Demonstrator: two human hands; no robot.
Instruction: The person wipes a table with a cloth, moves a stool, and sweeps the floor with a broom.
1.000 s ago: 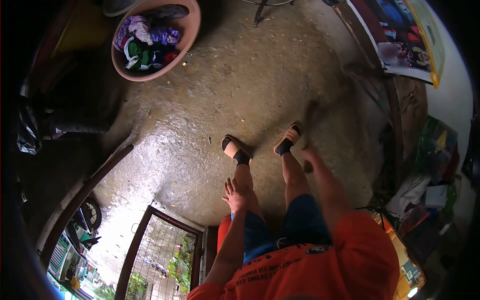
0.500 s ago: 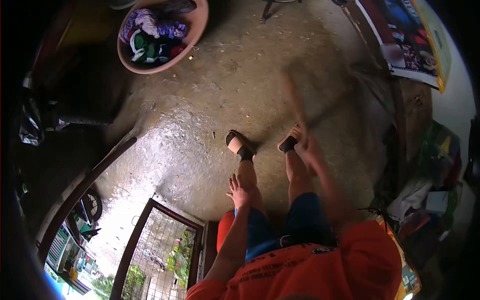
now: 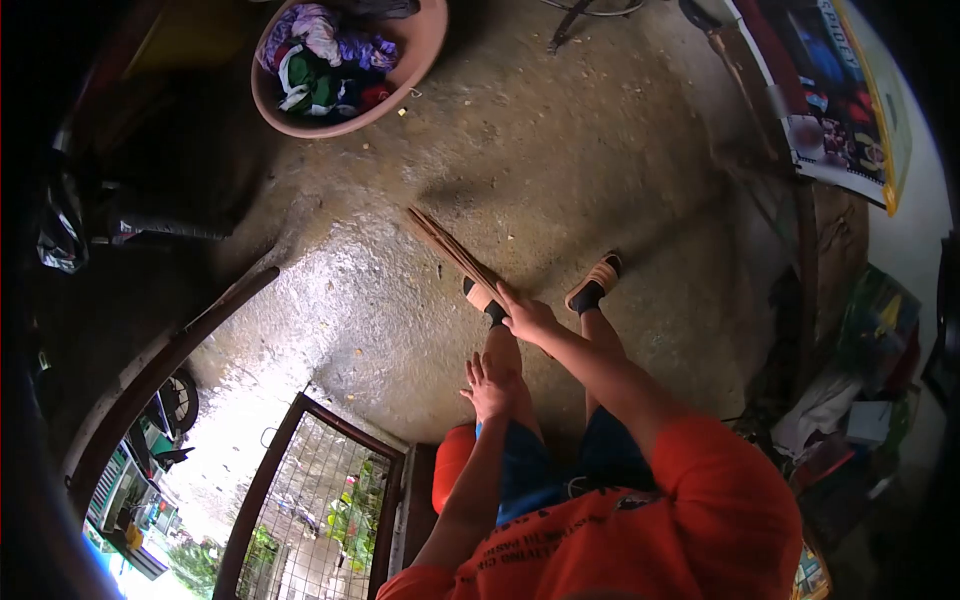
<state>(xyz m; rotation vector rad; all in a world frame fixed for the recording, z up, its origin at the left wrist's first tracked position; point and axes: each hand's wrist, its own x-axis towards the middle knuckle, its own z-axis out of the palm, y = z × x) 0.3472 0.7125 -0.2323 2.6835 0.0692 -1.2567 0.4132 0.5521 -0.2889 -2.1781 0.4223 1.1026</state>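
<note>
My right hand is closed around a stick broom, a bundle of thin brown sticks. The broom slants up and to the left from my fist, over my left foot, its far end close over the wet floor. My left hand rests on my left leg just below the knee, fingers spread, with nothing held. Both feet wear tan sandals over dark socks.
A pinkish-brown basin with clothes stands at the upper left. The mesh gate is at lower left beside a bright doorway. A poster hangs along the right wall, with piled bags and cloths below it.
My right hand has swung the broom leftward, from beside my right foot to across my left foot. The left hand stays on the leg. The view has shifted slightly.
</note>
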